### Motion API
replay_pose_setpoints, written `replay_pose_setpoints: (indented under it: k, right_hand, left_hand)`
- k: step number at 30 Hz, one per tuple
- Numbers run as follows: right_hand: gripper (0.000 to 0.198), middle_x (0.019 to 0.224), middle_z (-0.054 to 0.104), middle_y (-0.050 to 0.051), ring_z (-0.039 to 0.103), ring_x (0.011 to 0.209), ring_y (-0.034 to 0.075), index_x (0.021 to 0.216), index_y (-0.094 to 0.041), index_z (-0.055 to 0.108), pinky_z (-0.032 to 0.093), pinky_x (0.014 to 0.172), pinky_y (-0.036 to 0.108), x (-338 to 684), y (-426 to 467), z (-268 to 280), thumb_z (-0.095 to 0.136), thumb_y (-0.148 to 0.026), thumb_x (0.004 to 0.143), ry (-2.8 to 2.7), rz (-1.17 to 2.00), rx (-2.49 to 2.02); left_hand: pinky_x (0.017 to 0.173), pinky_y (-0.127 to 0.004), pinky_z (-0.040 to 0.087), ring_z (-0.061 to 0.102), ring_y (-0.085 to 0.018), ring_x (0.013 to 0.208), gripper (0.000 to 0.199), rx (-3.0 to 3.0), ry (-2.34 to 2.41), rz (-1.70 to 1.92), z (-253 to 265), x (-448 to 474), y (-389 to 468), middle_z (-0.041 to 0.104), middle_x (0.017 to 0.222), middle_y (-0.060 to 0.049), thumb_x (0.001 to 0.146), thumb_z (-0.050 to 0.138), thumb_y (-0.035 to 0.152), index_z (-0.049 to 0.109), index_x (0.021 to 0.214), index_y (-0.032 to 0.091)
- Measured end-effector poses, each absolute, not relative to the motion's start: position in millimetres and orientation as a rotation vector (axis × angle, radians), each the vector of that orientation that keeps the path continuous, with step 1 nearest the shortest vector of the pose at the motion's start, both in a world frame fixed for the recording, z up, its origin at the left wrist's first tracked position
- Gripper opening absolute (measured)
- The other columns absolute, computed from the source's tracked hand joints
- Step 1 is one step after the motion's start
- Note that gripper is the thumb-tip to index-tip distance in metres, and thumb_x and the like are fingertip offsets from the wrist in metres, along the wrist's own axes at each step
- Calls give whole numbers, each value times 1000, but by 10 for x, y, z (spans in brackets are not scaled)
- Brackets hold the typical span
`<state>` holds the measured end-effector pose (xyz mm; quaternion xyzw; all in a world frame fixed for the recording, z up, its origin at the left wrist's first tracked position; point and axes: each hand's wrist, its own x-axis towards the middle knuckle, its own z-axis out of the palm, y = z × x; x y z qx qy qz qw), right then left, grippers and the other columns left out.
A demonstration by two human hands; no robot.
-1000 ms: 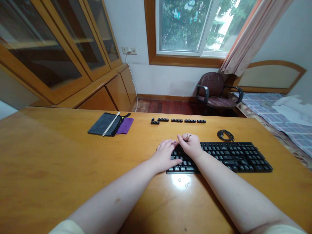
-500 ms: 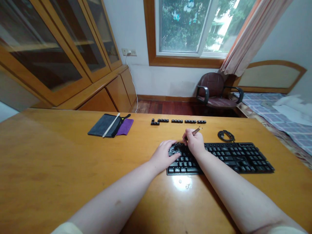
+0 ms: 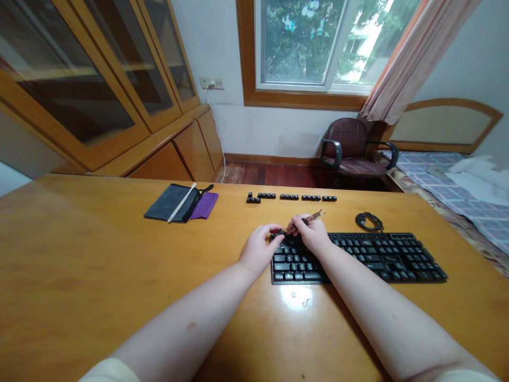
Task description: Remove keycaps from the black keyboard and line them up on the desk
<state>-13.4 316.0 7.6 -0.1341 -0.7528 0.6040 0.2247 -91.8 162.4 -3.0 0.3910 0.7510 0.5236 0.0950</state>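
A black keyboard (image 3: 369, 257) lies on the wooden desk with both hands over its left end. At its upper left corner, the thumb and fingers of my left hand (image 3: 260, 246) close around a small black keycap (image 3: 280, 232). My right hand (image 3: 312, 233) grips a slim brownish tool with a forked end (image 3: 316, 216). That forked end points up and to the right; the tool's other end reaches toward the keycap, partly covered by my fingers. Beyond the hands, several loose black keycaps (image 3: 289, 197) stand in short groups in a row.
To the left lie a dark grey zip pouch (image 3: 165, 202), a thin pale stick (image 3: 182, 203) on top of it and a purple cloth (image 3: 205, 205). A coiled black cable (image 3: 369, 222) rests behind the keyboard. Past the desk (image 3: 119, 265) stands an office chair (image 3: 350, 148).
My left hand has gone from lying spread on the keyboard's left end to pinching a keycap at the corner. My right hand and its tool have shifted slightly left.
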Motion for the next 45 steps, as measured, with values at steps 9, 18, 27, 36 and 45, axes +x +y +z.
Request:
replay_pose_setpoints:
  k: [9,18,27,36,45]
  right_hand:
    - [37,58,60,3,57,55,13,72,-16,70,47,55,25,-102,3126,172,48,-41,87,-2301,1401,-135]
    - [31,70,64,4,60,59,12,72,-17,69,50,56,24,-94,3121,211,49,-36,87,-2337,1528,-16]
    - [24,72,67,5,63,69,15,69,-18,67,50,69,28,-105,3090,243,52,-29,84,-2422,1283,21]
    - [30,74,66,5,61,74,16,71,-19,66,49,75,31,-85,3102,222,46,-33,88,-2427,1218,83]
    - [31,74,65,5,61,69,16,90,-19,66,46,66,27,-62,3105,87,43,-39,89,-2427,968,-205]
  left_hand:
    - [86,-33,47,61,-18,91,19,1109,2225,1591,-8,-921,1624,67,94,-4,75,62,21,64,94,20]
    - [83,-32,49,62,-17,86,20,954,2112,1715,-102,-951,1650,67,91,-4,74,63,23,62,94,19]
    - [82,-32,48,62,-17,86,14,966,2085,1731,-97,-983,1650,67,89,-4,77,60,28,62,87,18]
    - [82,-30,48,62,-15,84,18,665,1925,1976,-135,-1035,1700,66,87,-5,75,61,29,60,87,16]
    - [85,-32,48,62,-14,86,28,403,1649,2057,-249,-1179,1741,66,90,-5,68,68,31,60,90,15]
